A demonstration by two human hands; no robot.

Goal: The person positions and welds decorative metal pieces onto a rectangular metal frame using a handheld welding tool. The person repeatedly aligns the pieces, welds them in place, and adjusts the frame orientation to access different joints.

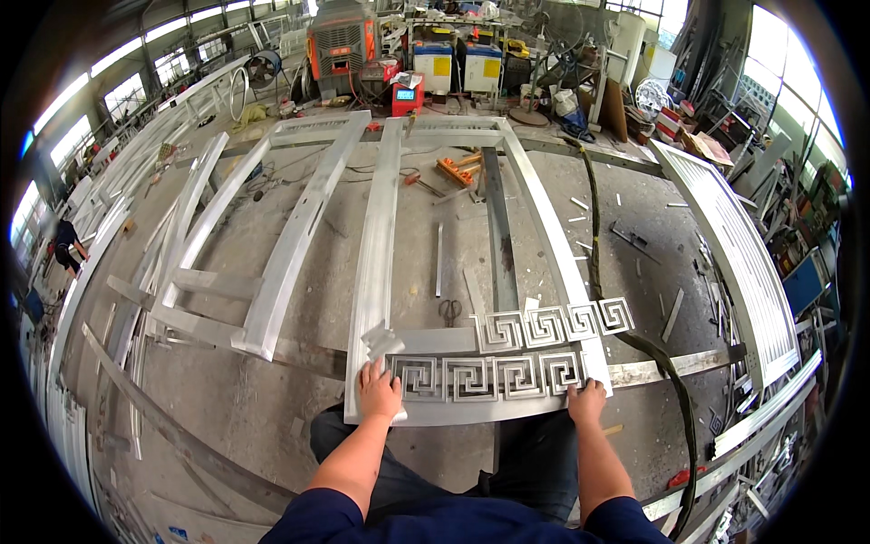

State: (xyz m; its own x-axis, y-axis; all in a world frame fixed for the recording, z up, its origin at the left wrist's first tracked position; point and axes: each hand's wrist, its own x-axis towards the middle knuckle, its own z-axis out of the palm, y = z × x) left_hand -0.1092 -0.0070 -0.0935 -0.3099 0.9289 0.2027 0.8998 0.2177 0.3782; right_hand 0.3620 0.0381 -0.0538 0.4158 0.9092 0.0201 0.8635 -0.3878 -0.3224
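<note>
A silver aluminium frame (372,245) lies before me, its near end just above my knees. Inside that end sits a fretwork strip (471,379) of square spirals. My left hand (378,392) rests on the frame's near left corner, fingers stretched out, beside the strip's left end. Small bent metal pieces (382,343) lie just beyond its fingertips. My right hand (587,401) has its fingers curled at the strip's right end, over the frame's right side. A second fretwork strip (553,325) lies beyond the first, crossing the frame's right side.
Another aluminium frame (304,231) stands to the left, and a slatted panel (729,258) to the right. Scissors (449,312) and an orange clamp (456,172) lie on the floor. A dark cable (594,236) runs down the right. Far left, a person (67,243) bends over.
</note>
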